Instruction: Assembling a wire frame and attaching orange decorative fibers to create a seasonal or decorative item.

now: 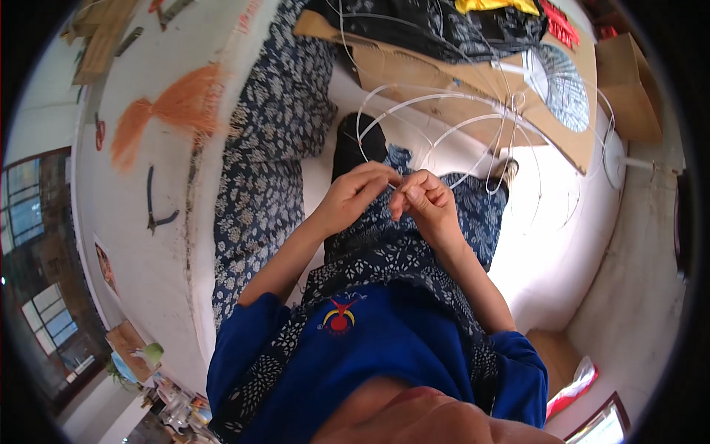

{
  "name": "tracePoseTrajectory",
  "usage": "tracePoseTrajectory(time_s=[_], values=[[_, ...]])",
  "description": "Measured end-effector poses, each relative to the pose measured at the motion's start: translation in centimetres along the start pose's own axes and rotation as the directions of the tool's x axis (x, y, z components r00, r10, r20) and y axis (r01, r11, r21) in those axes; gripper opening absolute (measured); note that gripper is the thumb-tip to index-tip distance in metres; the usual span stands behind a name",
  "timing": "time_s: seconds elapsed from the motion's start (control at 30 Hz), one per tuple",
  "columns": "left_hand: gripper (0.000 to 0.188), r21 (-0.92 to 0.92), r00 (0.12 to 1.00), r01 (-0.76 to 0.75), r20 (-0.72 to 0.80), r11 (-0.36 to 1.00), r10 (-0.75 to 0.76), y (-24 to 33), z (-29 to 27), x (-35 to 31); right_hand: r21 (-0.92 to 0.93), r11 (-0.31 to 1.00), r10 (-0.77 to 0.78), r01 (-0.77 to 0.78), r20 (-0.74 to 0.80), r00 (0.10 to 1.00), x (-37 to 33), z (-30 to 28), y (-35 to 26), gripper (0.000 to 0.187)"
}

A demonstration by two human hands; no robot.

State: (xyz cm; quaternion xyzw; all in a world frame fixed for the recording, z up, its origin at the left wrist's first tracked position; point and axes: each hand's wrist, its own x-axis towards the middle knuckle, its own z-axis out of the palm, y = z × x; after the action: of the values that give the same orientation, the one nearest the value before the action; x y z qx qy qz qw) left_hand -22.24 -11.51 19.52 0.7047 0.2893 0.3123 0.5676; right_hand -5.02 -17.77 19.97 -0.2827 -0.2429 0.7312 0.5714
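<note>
In front of my lap is a frame of thin, pale looped wire or strip (403,101), its rounded arcs spreading up and to the right. My left hand (353,198) is closed, its fingertips pressed against the frame's lower end. Right beside it, almost touching, my right hand (431,206) pinches the same end between thumb and curled fingers. The exact spot where the fingertips meet the strip is partly hidden by the fingers. Below the hands lies a dark blue flower-patterned apron (370,259).
On the white table at left lie an orange fibre bundle (166,107) and dark-handled pliers (153,200). Patterned blue cloth (259,185) drapes over its edge. Beyond the frame are cardboard (414,78), a black plastic bag (414,29), and a round blue-and-white fan (562,85). A cardboard box (629,89) stands far right.
</note>
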Motion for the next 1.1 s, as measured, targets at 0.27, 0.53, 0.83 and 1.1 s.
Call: tracePoseTrajectory(time_s=[0.27,0.53,0.83,1.1], values=[[0.018,-0.242,0.964,0.260,0.017,0.935,-0.264,-1.9,3.9,-0.3,-0.200,0.966,0.168,-0.166,-0.009,0.986,-3.5,-2.3,1.3,0.012],[0.014,-0.397,0.946,0.305,0.025,0.866,-0.322,-2.1,4.3,-1.1,-0.064,0.993,0.094,-0.098,-0.070,0.993,-4.0,-3.1,2.3,0.011],[0.020,-0.713,0.872,0.272,-0.101,0.646,-0.480,-1.1,3.7,0.0,-0.023,0.970,0.230,-0.240,-0.209,0.950,-4.2,-4.5,3.6,0.014],[0.013,-0.266,0.919,0.311,-0.162,0.912,-0.361,-0.3,5.0,-0.6,-0.042,0.989,0.105,-0.142,-0.476,0.873,-1.7,-3.1,1.4,0.016]])
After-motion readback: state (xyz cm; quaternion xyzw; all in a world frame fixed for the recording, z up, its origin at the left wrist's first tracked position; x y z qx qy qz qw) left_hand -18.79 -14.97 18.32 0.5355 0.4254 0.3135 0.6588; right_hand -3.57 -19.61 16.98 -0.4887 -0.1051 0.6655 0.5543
